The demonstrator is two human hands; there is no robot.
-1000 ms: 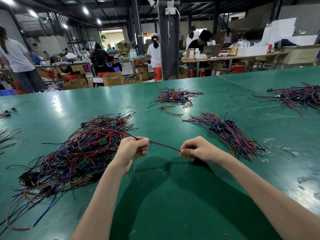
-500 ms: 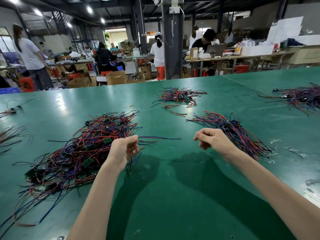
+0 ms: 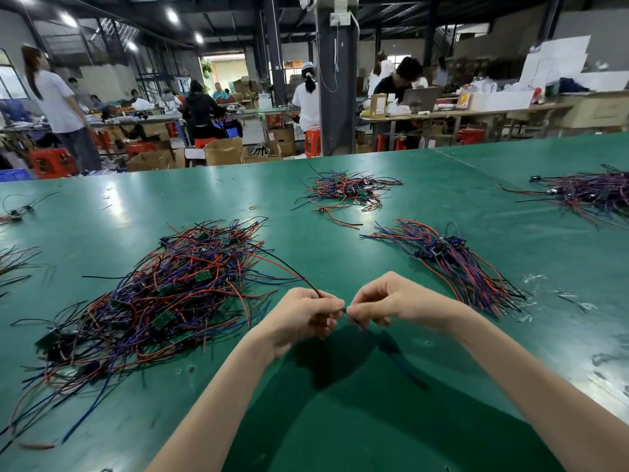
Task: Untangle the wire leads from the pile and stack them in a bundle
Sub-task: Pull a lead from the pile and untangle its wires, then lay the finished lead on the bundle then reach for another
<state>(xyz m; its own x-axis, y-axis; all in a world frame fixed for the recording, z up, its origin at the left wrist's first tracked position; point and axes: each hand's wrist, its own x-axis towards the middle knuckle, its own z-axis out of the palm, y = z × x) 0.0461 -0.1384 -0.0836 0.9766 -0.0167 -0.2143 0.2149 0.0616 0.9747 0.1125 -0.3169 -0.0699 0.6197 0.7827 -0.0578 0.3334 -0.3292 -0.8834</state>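
Observation:
A large tangled pile of red, blue and black wire leads with small green boards lies on the green table to my left. A tidier bundle of leads lies to my right. My left hand and my right hand meet in front of me, fingertips almost touching. Both pinch a wire lead whose black strand runs up and left from my left hand to the pile. A blue strand hangs below my right hand.
A smaller heap of leads lies farther back in the middle, another heap at the far right. Loose wires sit at the left edge. Bits of clear plastic lie right of the bundle. People work at benches beyond the table.
Half a second ago my hands were apart, the right one holding nothing. They have come together in front of me, and both now pinch one lead.

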